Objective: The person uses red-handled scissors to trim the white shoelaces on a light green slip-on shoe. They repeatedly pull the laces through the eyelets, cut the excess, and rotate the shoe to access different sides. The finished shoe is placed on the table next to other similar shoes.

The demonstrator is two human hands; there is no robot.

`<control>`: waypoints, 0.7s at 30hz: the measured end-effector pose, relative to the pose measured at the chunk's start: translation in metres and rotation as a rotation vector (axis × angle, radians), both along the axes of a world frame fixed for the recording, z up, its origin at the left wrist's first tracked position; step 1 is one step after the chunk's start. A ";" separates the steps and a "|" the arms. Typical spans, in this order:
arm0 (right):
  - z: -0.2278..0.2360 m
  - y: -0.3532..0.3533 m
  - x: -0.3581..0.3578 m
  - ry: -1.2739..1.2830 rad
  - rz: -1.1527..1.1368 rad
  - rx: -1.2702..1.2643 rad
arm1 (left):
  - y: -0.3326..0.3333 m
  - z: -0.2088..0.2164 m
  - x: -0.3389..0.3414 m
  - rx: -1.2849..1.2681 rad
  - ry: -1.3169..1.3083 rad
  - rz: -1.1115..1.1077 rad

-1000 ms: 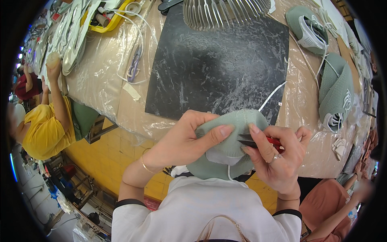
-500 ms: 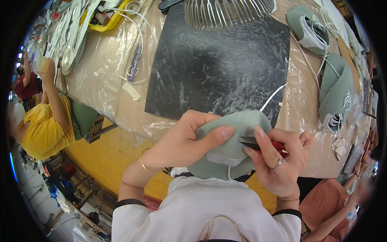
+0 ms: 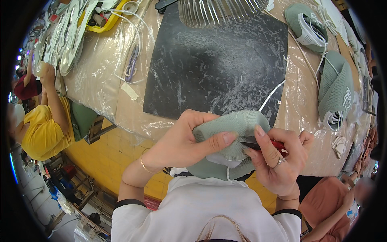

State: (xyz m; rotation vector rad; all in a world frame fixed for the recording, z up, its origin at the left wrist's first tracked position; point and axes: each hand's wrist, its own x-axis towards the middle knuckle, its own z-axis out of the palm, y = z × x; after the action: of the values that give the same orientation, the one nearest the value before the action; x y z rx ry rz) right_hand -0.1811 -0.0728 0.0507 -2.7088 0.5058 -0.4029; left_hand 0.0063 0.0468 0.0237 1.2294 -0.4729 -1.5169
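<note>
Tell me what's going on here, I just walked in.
A person in a white top holds a green knit shoe upper in the left hand. The right hand holds a red-handled tool, its metal tip at the knit. Whether it is cutting, I can't tell. Two more green uppers lie on the table to the right.

Pretty simple outfit, honestly: a white short-sleeved top (image 3: 225,201) that looks plain across the front, with a black band (image 3: 129,203) finishing off each sleeve. The wrist by the left hand (image 3: 197,139) has a really thin gold-coloured bracelet (image 3: 143,164) on it, and the right hand (image 3: 284,161) wears a silvery ring (image 3: 278,162), kinda fancy shape but too small to make out the design. There's also a slim golden loop (image 3: 238,230), chain or cord, can't tell which, with some brownish hair (image 3: 207,232) beside it, plus a dark strip (image 3: 221,240) along the bottom edge.
</note>
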 end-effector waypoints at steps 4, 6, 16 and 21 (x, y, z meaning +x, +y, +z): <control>0.000 0.000 0.000 0.002 -0.003 0.011 | 0.000 -0.001 -0.001 -0.009 0.009 0.007; 0.000 0.000 0.000 -0.002 -0.003 0.005 | 0.000 -0.001 -0.001 -0.010 -0.002 -0.004; 0.005 0.002 0.002 0.061 -0.019 0.019 | 0.000 -0.003 -0.003 -0.002 -0.041 0.002; 0.006 0.003 0.002 0.067 -0.024 0.023 | 0.000 -0.004 -0.002 -0.012 -0.025 0.002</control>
State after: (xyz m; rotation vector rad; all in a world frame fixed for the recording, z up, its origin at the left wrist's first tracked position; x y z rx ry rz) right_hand -0.1790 -0.0702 0.0566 -2.7042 0.5586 -0.3122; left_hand 0.0046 0.0466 0.0201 1.2399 -0.4963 -1.4965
